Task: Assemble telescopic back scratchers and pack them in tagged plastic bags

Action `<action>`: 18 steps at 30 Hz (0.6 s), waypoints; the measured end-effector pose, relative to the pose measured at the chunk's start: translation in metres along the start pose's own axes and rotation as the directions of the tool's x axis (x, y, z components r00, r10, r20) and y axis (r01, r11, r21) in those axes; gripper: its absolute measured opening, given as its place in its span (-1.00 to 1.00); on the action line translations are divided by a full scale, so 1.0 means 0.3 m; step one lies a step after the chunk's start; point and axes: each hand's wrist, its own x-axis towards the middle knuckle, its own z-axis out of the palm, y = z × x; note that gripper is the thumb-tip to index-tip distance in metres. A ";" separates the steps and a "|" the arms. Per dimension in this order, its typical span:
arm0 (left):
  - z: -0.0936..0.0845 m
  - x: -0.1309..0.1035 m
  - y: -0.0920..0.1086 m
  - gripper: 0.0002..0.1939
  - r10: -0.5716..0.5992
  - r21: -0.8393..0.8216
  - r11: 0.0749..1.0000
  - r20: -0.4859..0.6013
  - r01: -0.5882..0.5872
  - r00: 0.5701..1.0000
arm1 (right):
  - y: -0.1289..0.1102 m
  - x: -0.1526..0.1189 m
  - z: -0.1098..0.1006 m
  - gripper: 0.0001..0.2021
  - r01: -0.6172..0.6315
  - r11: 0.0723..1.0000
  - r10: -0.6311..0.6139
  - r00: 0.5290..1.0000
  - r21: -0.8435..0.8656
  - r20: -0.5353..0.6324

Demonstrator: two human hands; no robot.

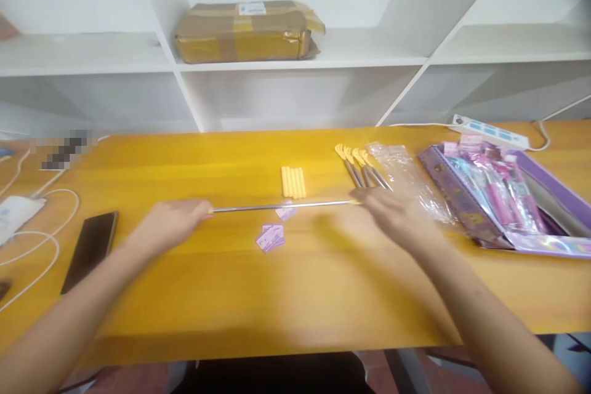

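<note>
A thin metal telescopic rod (281, 205) stretches level between my hands above the table, with small yellow parts showing at its ends; it looks like an extended back scratcher. My left hand (182, 220) is closed on its left end. At the right end, my right hand (385, 209), somewhat blurred, grips it by the yellow part. Behind the rod lie several yellow tubes (293, 182) side by side. Several back scratchers with yellow claw heads (354, 155) and dark metal shafts rest beyond my right hand. Small purple printed cards (271, 237) lie in front of the rod, and another card (286, 212) is partly beneath it.
Clear plastic bags (409, 178) lie right of the back scratchers. A purple box (466, 203) holds packaged items. A power strip (490, 131) sits behind it. At left are a phone (90, 251) and white cables (58, 243). A taped carton (244, 34) stands on the shelf.
</note>
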 end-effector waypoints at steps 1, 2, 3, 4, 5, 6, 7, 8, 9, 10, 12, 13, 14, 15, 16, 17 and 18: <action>0.001 -0.031 -0.064 -0.78 -0.085 0.014 0.996 0.003 0.084 0.996 | 0.075 -0.068 -0.035 -0.60 -0.049 0.999 0.049 0.999 -0.019 0.002; 0.004 -0.061 -0.123 -0.76 -0.151 0.032 0.988 -0.008 0.152 0.988 | 0.143 -0.137 -0.067 -0.58 -0.092 0.995 0.092 0.996 -0.035 0.007; 0.009 -0.089 -0.171 -0.74 -0.160 0.051 0.986 -0.027 0.161 0.987 | 0.200 -0.201 -0.095 -0.55 -0.120 0.991 0.120 0.993 -0.055 -0.005; 0.016 -0.113 -0.205 -0.72 -0.119 0.070 0.990 -0.032 0.121 0.992 | 0.243 -0.256 -0.116 -0.53 -0.136 0.989 0.136 0.991 -0.055 -0.001; 0.023 -0.130 -0.226 -0.71 -0.107 0.084 0.990 -0.042 0.111 0.993 | 0.270 -0.301 -0.130 -0.52 -0.163 0.984 0.163 0.987 -0.065 0.002; 0.030 -0.141 -0.233 -0.70 -0.077 0.094 0.992 -0.044 0.081 0.996 | 0.284 -0.334 -0.137 -0.52 -0.179 0.981 0.181 0.983 -0.079 0.012; 0.035 -0.146 -0.230 -0.70 -0.058 0.097 0.993 -0.047 0.063 0.997 | 0.286 -0.354 -0.138 -0.53 -0.200 0.975 0.203 0.979 -0.094 0.024; 0.037 -0.146 -0.220 -0.70 -0.052 0.096 0.994 -0.048 0.057 0.997 | 0.280 -0.365 -0.134 -0.55 -0.222 0.969 0.227 0.973 -0.109 0.038; 0.036 -0.143 -0.205 -0.70 -0.051 0.092 0.994 -0.047 0.055 0.998 | 0.269 -0.368 -0.128 -0.56 -0.244 0.962 0.251 0.967 -0.120 0.046; 0.033 -0.139 -0.188 -0.71 -0.057 0.085 0.995 -0.045 0.060 0.997 | 0.256 -0.367 -0.122 -0.58 -0.272 0.954 0.279 0.959 -0.126 0.044; 0.021 -0.132 -0.156 -0.70 -0.067 0.085 0.994 -0.037 0.070 0.997 | 0.234 -0.358 -0.113 -0.62 -0.329 0.935 0.333 0.943 -0.131 0.008; 0.015 -0.132 -0.143 -0.70 -0.072 0.097 0.992 -0.035 0.075 0.997 | 0.227 -0.354 -0.112 -0.64 -0.349 0.928 0.350 0.937 -0.133 -0.020; 0.010 -0.133 -0.132 -0.69 -0.081 0.117 0.990 -0.037 0.084 0.996 | 0.222 -0.351 -0.113 -0.66 -0.364 0.922 0.360 0.931 -0.135 -0.054; 0.007 -0.136 -0.125 -0.68 -0.091 0.140 0.985 -0.039 0.096 0.995 | 0.218 -0.350 -0.114 -0.68 -0.372 0.919 0.364 0.928 -0.133 -0.082; 0.007 -0.140 -0.121 -0.68 -0.108 0.163 0.980 -0.040 0.113 0.993 | 0.216 -0.349 -0.117 -0.70 -0.373 0.920 0.362 0.926 -0.123 -0.102; 0.008 -0.144 -0.118 -0.68 -0.130 0.181 0.974 -0.037 0.135 0.991 | 0.213 -0.349 -0.120 -0.72 -0.370 0.923 0.357 0.926 -0.107 -0.119; 0.011 -0.148 -0.117 -0.69 -0.153 0.190 0.969 -0.032 0.156 0.988 | 0.211 -0.348 -0.123 -0.73 -0.365 0.927 0.353 0.927 -0.087 -0.131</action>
